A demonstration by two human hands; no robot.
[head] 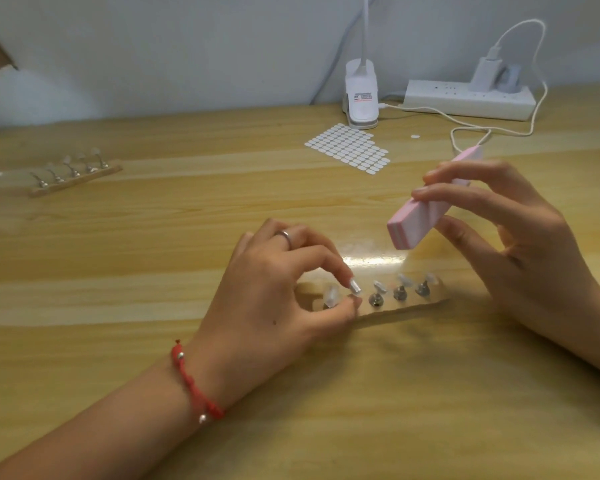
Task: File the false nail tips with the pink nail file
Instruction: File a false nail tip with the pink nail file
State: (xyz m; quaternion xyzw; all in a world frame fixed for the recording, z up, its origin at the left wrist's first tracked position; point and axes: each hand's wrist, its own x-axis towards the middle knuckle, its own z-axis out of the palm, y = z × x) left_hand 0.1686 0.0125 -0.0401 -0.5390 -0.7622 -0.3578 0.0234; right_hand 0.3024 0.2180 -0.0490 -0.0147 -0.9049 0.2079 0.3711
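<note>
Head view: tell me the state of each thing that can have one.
pink nail file, lifted off the table, touching no tip.
right hand, grips the pink nail file.
left hand, pinches a false nail tip on the near holder.
far holder, on the table, untouched.
charger, plugged into the power strip.

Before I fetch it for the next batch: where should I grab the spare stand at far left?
Pinch the wooden base bar by its two short ends, coming in low from either side; upright pegs and nail tips crowd its top.
</note>
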